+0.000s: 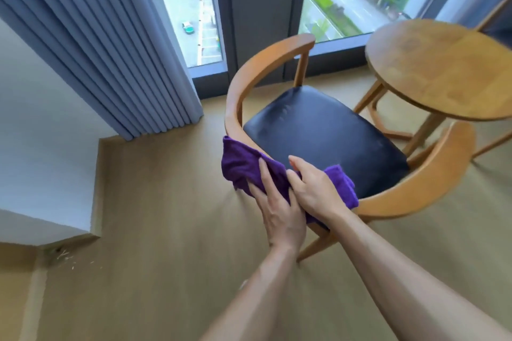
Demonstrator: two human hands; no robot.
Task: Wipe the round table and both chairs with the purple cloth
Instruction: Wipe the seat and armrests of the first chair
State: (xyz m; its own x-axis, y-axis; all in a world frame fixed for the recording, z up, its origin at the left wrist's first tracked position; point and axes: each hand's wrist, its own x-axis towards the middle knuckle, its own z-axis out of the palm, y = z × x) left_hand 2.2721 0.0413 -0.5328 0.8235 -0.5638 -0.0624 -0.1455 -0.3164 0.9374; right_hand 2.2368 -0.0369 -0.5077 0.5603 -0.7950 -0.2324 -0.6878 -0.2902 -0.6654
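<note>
A wooden chair with a curved backrest and a black padded seat stands in the middle of the view. The purple cloth is draped over the near part of the curved backrest. My left hand presses flat on the cloth from the outer side. My right hand is closed over the cloth and the rail beside it. The round wooden table stands to the right of the chair. A second chair shows only as a wooden edge at the far right.
Grey-blue curtains hang at the left in front of a tall window. A white wall corner juts out at the left. Tan floor lies around the chair, with small debris by the wall corner.
</note>
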